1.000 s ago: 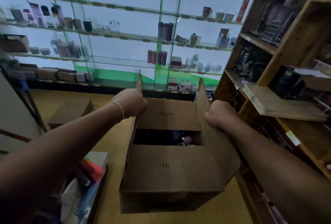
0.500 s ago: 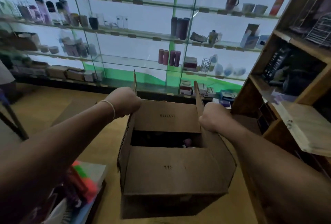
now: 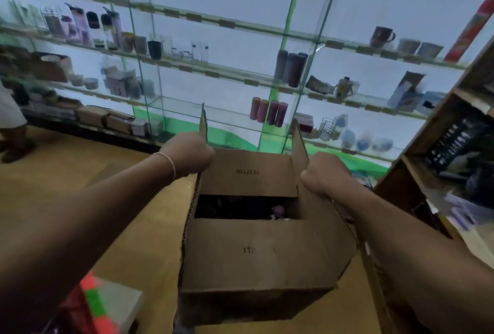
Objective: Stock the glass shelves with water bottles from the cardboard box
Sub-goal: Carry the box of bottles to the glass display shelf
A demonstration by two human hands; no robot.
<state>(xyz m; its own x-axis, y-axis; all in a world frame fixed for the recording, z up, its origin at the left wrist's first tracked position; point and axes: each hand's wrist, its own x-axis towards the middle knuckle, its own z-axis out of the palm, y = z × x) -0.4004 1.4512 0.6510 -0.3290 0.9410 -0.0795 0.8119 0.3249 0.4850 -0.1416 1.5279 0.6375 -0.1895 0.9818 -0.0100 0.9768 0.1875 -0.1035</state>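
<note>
The cardboard box (image 3: 256, 248) fills the lower centre of the frame, held up off the wooden floor (image 3: 80, 194) by both hands. The left hand (image 3: 188, 154) grips the left side flap and the right hand (image 3: 327, 173) the right one; both are closed into fists with the fingers curled round the cardboard edge. Two top flaps lie half folded over the opening, and through the dark gap between them I can only make out a pinkish bottle cap (image 3: 278, 210); the rest of the load is hidden.

To my eye the step is carrying the box toward the glass shelves (image 3: 240, 23) that span the upper frame. Done well, that means keeping it level and setting it down on the floor near the shelves, since thin flaps could tear under a load of bottles.

The shelves already carry tumblers (image 3: 268, 112) at centre, mugs (image 3: 381, 37) at upper right and bottles (image 3: 80, 25) at upper left, with bare glass between. A wooden rack (image 3: 454, 146) crowds the right edge, close to the right arm, and bright packets (image 3: 107, 304) sit at lower left. Someone's legs (image 3: 13, 130) stand at the far left.
</note>
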